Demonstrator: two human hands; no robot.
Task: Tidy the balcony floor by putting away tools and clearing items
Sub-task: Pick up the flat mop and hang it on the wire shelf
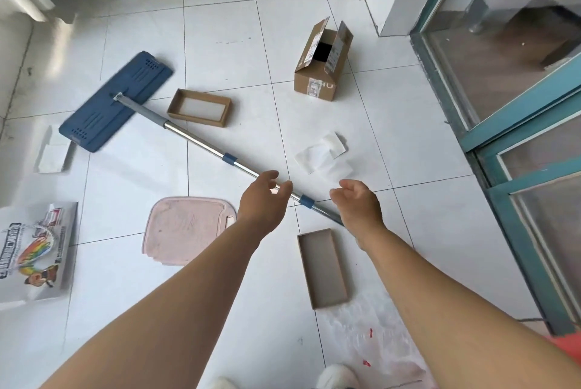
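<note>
Clearly an early step: reaching down for the mop [201,140], with the floor [408,143] not yet cleared. From the head camera, looking down past two bare forearms. Left hand [262,197] over the mop's metal handle, fingers curled apart around it, not yet closed; contact hard to judge. Right hand [356,203] just beside the handle's near end, fingers loosely cupped, holding nothing. Handle lying on a slant from the blue mop head [116,102] at upper left down to between both hands.

Scattered about: open cardboard box [322,65] far ahead, shallow brown tray [199,107] beside the handle, second brown tray [322,267] near the right forearm, pink mat [188,230], white papers [323,154], printed bag [36,250], clear plastic bag [371,335].

Next, probably: closing both hands on the handle and lifting, keeping the swinging mop head clear of the trays.
</note>
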